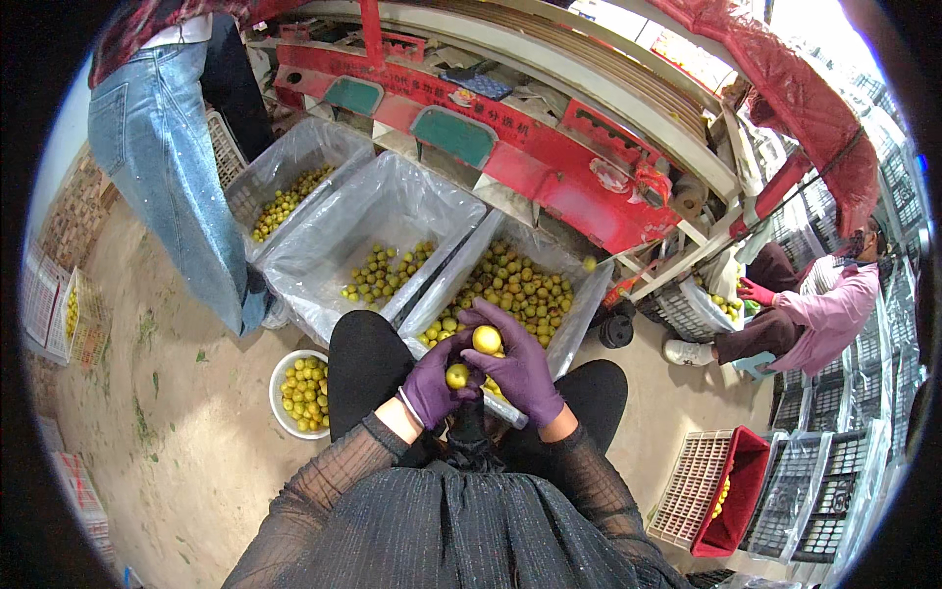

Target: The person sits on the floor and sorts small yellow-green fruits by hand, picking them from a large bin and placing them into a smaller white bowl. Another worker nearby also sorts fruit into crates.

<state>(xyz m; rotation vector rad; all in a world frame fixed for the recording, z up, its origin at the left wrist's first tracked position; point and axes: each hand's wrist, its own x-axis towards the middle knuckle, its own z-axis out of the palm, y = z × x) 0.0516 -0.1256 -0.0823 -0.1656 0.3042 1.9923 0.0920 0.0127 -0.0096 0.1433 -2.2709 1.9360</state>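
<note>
My left hand (pixel 433 389), in a purple glove, holds a small round yellow-green fruit (pixel 457 376). Beside it, my purple-gloved right hand (pixel 524 368) grips a yellower fruit (pixel 486 339) between thumb and fingers. More yellow shows below that fruit, partly covered by the fingers. Both hands are close together over the near end of a plastic-lined crate (pixel 585 324) between my knees. Many similar fruits (pixel 519 283) lie in that crate. One blurred fruit (pixel 589 263) appears by its far right corner; whether it touches anything, I cannot tell.
Two more lined crates (pixel 309 283) with fruit stand leftward, below a red sorting machine (pixel 508 140) with green pads. A white bowl (pixel 276 401) of fruit sits by my left knee. A person in jeans (pixel 158 169) stands left; another person (pixel 824 316) sits right, near stacked crates (pixel 802 478).
</note>
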